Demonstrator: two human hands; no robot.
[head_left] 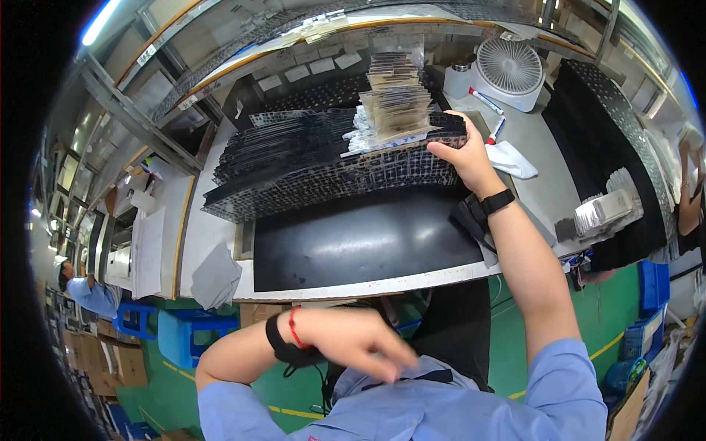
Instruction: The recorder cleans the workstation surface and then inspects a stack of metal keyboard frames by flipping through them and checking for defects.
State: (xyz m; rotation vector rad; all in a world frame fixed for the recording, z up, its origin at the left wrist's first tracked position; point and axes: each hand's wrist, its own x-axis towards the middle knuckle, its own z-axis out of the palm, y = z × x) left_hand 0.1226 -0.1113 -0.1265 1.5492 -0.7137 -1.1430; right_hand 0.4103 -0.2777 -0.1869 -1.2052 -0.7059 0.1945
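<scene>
A long row of thin black sheets stands on edge across the workbench, the front one printed with a light grid pattern. My right hand grips the right end of this row, thumb in front and fingers behind. Just left of it, a tall pile of thin beige and clear pieces rests on top of the sheets, with white-and-blue strips at its base. My left hand is in front of my body, below the bench edge and apart from the sheets. Its fingers are smeared by motion, and I make out nothing in them.
A black mat covers the bench front. A white fan, a bottle, red-and-white markers and a white cloth lie behind my right hand. Wrapped pieces sit at right. A blue stool stands left; a person works beyond.
</scene>
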